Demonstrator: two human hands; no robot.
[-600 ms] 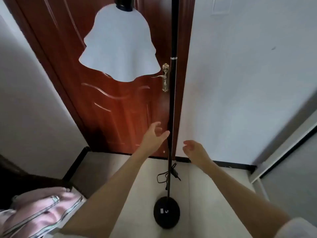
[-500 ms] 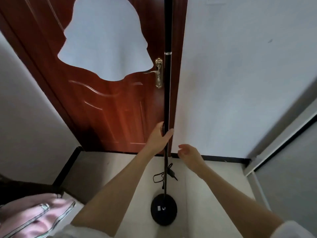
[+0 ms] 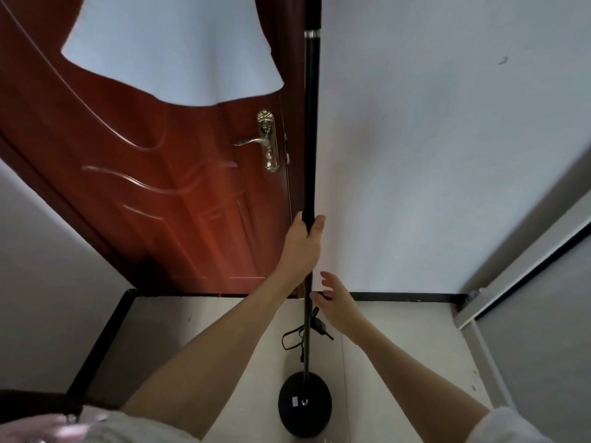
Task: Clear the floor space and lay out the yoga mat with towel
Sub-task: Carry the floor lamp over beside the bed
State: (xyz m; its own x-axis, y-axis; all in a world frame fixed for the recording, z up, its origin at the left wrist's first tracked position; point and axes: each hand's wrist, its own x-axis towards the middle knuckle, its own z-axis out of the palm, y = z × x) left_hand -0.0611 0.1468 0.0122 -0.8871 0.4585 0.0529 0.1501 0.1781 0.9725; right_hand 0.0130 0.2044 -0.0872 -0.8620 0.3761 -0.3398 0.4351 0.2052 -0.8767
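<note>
A tall black floor lamp stands in front of me. Its thin pole (image 3: 309, 139) rises from a round black base (image 3: 304, 408) on the pale floor, and its white shade (image 3: 172, 49) hangs at the top left. My left hand (image 3: 302, 243) is wrapped around the pole at mid height. Lower down, just right of the pole, my right hand (image 3: 335, 298) has its fingers spread, near the pole but not closed on it. No yoga mat or towel is in view.
A red-brown door (image 3: 160, 193) with a brass handle (image 3: 267, 143) is behind the lamp on the left. White walls meet a black skirting (image 3: 406, 297). The lamp's black cord (image 3: 295, 337) loops by the pole. Pink fabric (image 3: 41, 430) lies at the bottom left.
My left hand went from reaching with open fingers to gripping the lamp pole. My right hand moved in closer to the pole. The view has shifted nearer to the lamp.
</note>
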